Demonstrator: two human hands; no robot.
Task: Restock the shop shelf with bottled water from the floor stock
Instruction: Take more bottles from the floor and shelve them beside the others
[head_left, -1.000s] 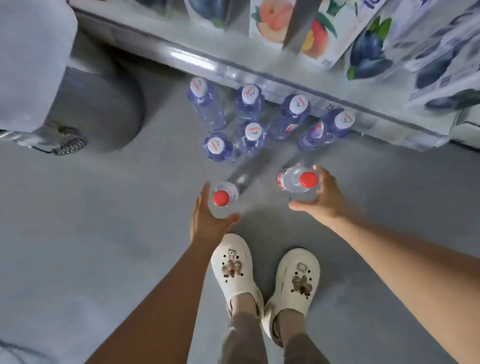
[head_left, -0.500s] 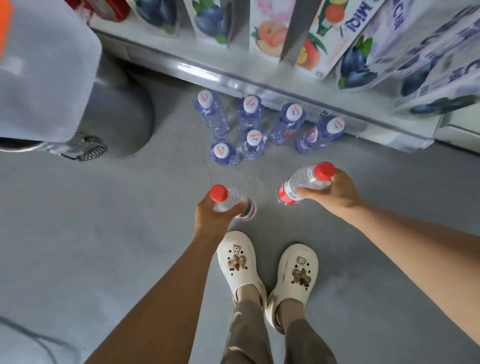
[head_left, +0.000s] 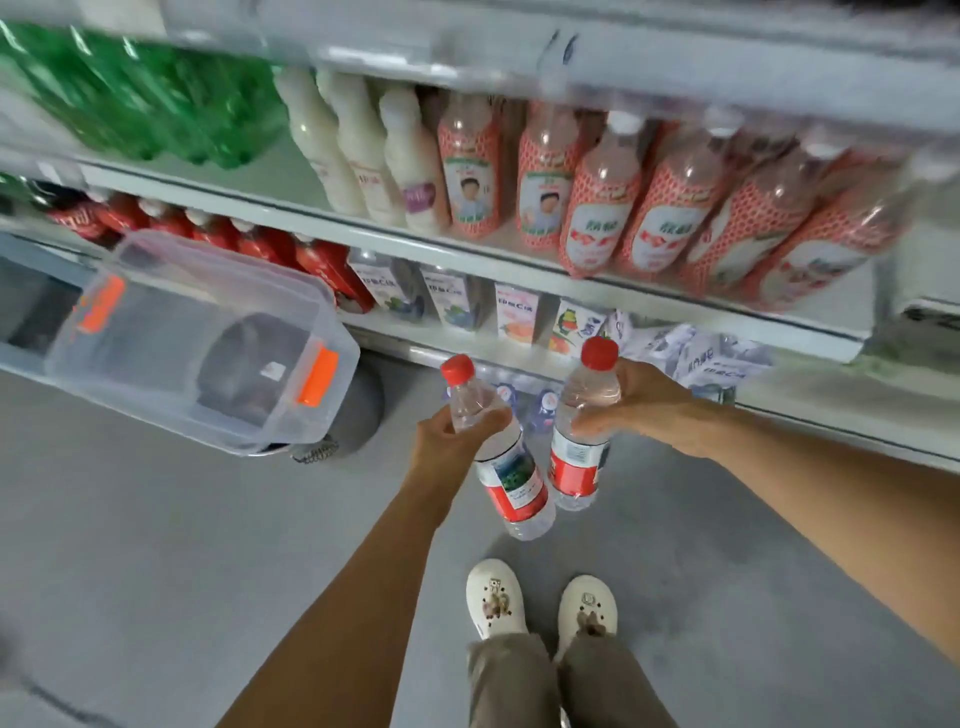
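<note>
My left hand (head_left: 452, 441) grips a clear water bottle (head_left: 511, 483) with a red cap and red label by its neck, tilted to the right. My right hand (head_left: 641, 402) holds a second red-capped water bottle (head_left: 576, 467) by its shoulder, nearly upright. Both bottles hang in the air in front of the shelf unit (head_left: 519, 270). Behind them, several blue water bottles (head_left: 540, 410) with white caps stand on the floor at the shelf's foot, mostly hidden by the held bottles.
A clear plastic bin (head_left: 208, 338) with orange clips stands at the left. The shelves hold green bottles (head_left: 156, 98), white milk bottles (head_left: 374, 156), red-patterned bottles (head_left: 675, 208), red packs (head_left: 270, 249) and juice cartons (head_left: 514, 312). My white clogs (head_left: 540, 597) stand on grey floor.
Both hands have lifted their bottles off the floor and raised them. My view has tilted up from the floor stock to the shelves.
</note>
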